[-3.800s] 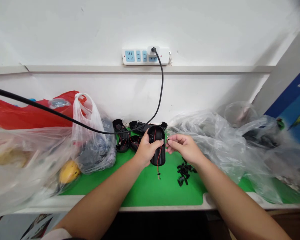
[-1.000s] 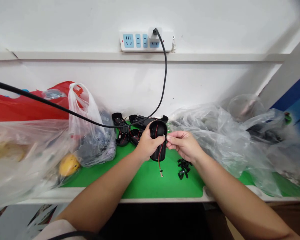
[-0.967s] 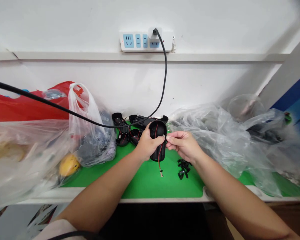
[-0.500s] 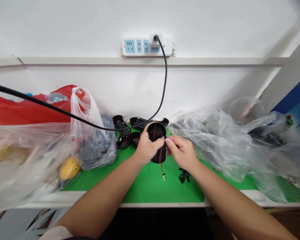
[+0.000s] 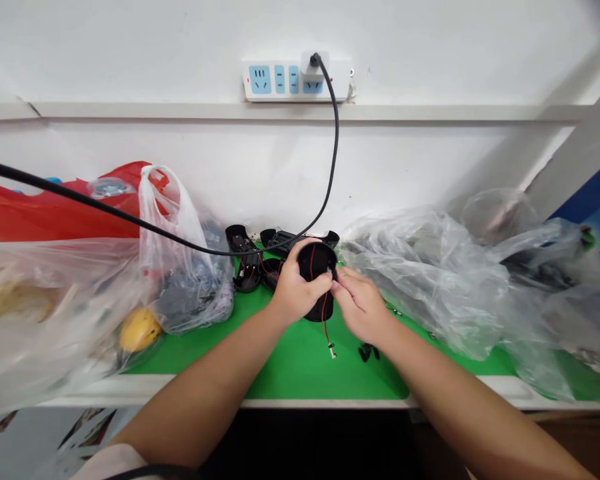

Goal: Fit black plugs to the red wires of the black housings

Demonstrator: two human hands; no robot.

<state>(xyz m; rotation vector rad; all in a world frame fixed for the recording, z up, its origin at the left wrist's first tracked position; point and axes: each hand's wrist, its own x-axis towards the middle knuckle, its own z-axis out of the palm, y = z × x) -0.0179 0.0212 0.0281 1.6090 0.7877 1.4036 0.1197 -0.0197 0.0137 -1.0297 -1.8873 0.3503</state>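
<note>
My left hand [image 5: 294,291] grips a black plastic shell [image 5: 317,263] from its left side, held above the green mat [image 5: 300,367]. A thin red wire [image 5: 326,323] hangs from the shell with a small metal tip at its end. My right hand [image 5: 359,305] is closed in a pinch at the shell's right rim; what its fingertips hold is too small to name. A few small black clips [image 5: 367,351] lie on the mat under my right wrist. More open black shells [image 5: 247,261] with red wires lie behind.
A black cable [image 5: 330,147] runs from the wall power strip [image 5: 297,79] down across the bench to the left. Clear plastic bags [image 5: 445,280] fill the right side. Other bags [image 5: 185,280], a red bag [image 5: 55,217] and a yellow object [image 5: 139,329] crowd the left.
My right hand has moved in from the side and down onto the shell's right rim. The shell has turned slightly, and the view has shifted a little.
</note>
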